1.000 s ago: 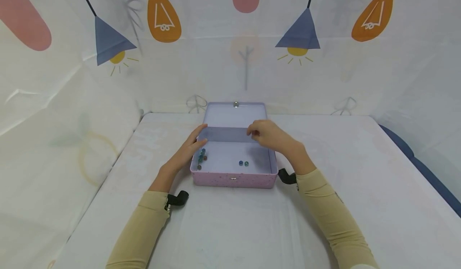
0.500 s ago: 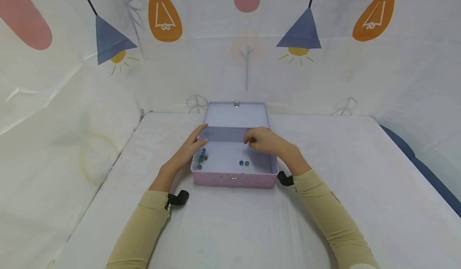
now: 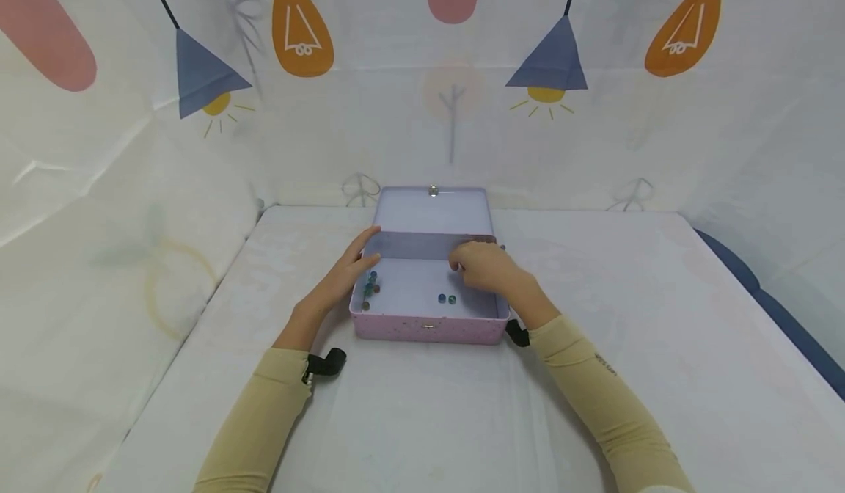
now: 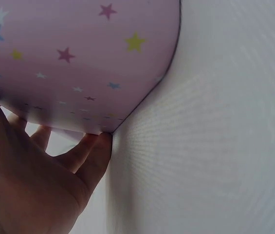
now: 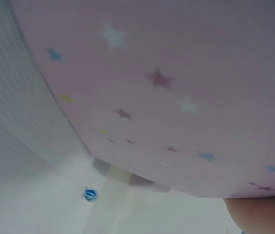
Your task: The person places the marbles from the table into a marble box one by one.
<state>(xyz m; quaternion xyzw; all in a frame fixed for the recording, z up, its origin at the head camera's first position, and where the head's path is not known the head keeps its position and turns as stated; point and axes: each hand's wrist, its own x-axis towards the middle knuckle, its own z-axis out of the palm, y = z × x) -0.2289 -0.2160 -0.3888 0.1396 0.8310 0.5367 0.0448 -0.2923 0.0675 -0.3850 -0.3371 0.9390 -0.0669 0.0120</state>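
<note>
A pink, star-patterned tin box stands on the table with its lid raised at the back. My left hand rests on the box's left side, its straight fingers spread along the wall and the thumb over the rim. In the left wrist view, that hand touches the printed side. Glass marbles lie along the inner left wall, and a blue and a green marble near the middle. My right hand dips over the box's right half, fingers bent downward; whether its hidden fingertips pinch anything, I cannot tell.
Behind the box's right side, a blue-and-white striped marble lies on the white-covered table. A printed cloth wall hangs directly behind the table's far edge. Black wrist cameras jut from both sleeves.
My right hand has moved down and slightly toward me, into the box's right half. A marble beyond the box's right rim has come into sight. The left hand stays put.
</note>
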